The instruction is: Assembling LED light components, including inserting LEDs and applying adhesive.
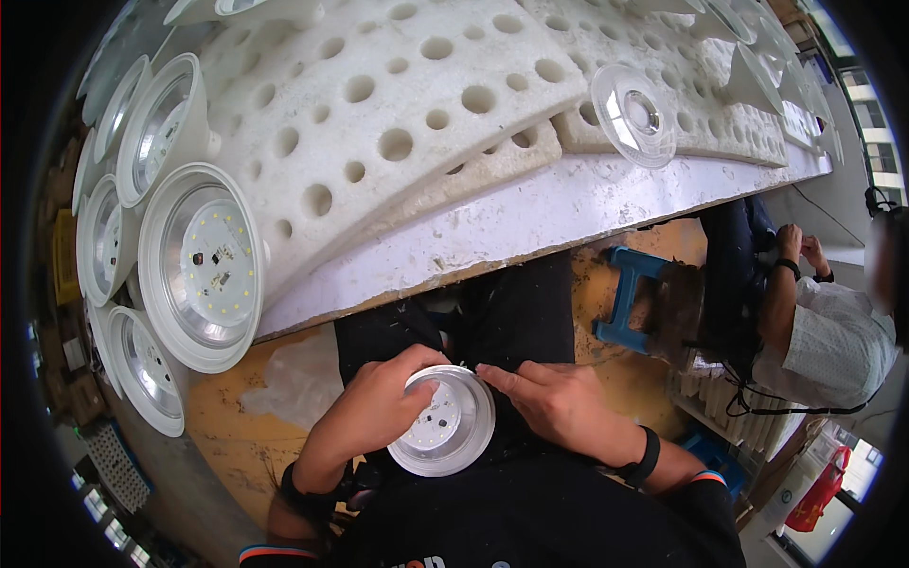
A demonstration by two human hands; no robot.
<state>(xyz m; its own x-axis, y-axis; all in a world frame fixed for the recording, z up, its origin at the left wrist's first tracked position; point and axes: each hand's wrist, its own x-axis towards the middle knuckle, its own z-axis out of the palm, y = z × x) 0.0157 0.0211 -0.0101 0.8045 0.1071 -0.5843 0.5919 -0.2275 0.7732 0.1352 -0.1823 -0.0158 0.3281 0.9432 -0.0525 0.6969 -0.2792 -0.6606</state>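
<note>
Over my lap, a white open LED bulb (438, 466) shows a round board with small yellow chips inside its silvery bowl. My left hand (383, 402) is closed around its left side, the thumb reaching over the rim into the bowl. At the upper right of the rim, my right hand (554, 402) pinches the edge with its fingertips; the thumb is mostly hidden. A clear round cover (634, 115) rests on the foam at the far right of the table, apart from both hands.
White foam boards with holes (360, 123) lie on the pale table (454, 232), whose edge runs before my knees. Open bulbs (204, 265) crowd the left, with more cone-shaped ones (753, 80) at the far right. A blue stool (625, 298) and a seated person (805, 312) are on the right.
</note>
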